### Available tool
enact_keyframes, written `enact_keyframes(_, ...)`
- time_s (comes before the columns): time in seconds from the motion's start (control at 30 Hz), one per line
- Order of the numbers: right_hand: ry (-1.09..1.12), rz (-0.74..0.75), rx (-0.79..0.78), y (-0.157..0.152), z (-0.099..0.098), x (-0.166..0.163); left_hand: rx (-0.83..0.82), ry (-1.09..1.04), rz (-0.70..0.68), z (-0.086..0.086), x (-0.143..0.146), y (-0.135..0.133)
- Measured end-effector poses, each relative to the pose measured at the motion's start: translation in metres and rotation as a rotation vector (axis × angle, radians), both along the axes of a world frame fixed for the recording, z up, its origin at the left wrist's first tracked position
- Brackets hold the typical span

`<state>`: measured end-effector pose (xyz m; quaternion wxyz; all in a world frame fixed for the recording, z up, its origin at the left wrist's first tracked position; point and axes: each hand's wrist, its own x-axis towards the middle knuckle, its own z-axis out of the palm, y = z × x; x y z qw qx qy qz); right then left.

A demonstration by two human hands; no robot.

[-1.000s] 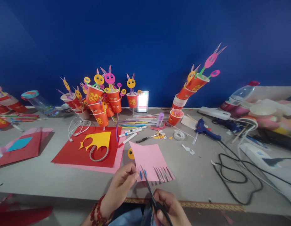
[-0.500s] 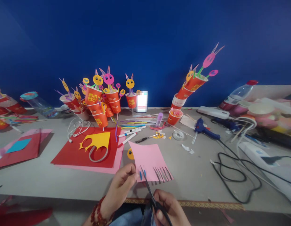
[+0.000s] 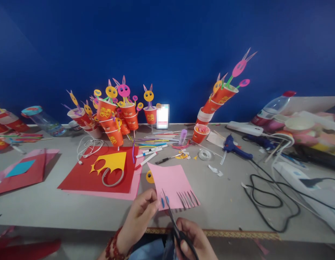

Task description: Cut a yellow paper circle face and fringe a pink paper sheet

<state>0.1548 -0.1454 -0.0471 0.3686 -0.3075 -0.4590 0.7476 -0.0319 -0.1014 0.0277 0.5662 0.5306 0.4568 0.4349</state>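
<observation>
A sheet of pink paper (image 3: 171, 180) is held up over the front part of the table. My left hand (image 3: 144, 207) pinches its lower left edge between thumb and fingers. Dark pointed strokes run along the sheet's lower right edge, and two blue ovals mark its lower left corner. My right hand (image 3: 193, 236) grips the handles of black scissors (image 3: 171, 215). The blades point away from me and lie at the paper between the blue ovals. How far apart the blades are is hard to make out.
Left lie red paper (image 3: 83, 180) and a yellow cut-out sheet (image 3: 120, 159) with a tape ring (image 3: 104, 177) on it. Markers (image 3: 147, 160) and a yellow paper circle (image 3: 149, 176) lie beyond my hands. Decorated paper cups (image 3: 106, 108) line the back. A glue gun (image 3: 234, 146) trails its cord on the right.
The hands, scissors and pink paper have hardly moved; the blades still lie between the blue ovals. The whole view has shifted very slightly.
</observation>
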Motion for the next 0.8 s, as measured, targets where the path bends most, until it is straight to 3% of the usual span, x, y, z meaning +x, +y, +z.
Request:
enact_keyframes(0.3,-0.08,0.002,0.005,-0.001,0.014,0.001,-0.013,-0.045,0.002,-0.002,0.003,-0.002)
enact_keyframes(0.5,0.026,0.0,0.031,-0.001,0.009,-0.003,-0.015,-0.059,0.0,-0.005,0.005,-0.004)
enact_keyframes(0.8,0.023,-0.008,0.012,0.0,0.019,0.001,0.008,-0.066,0.017,-0.005,0.008,-0.006)
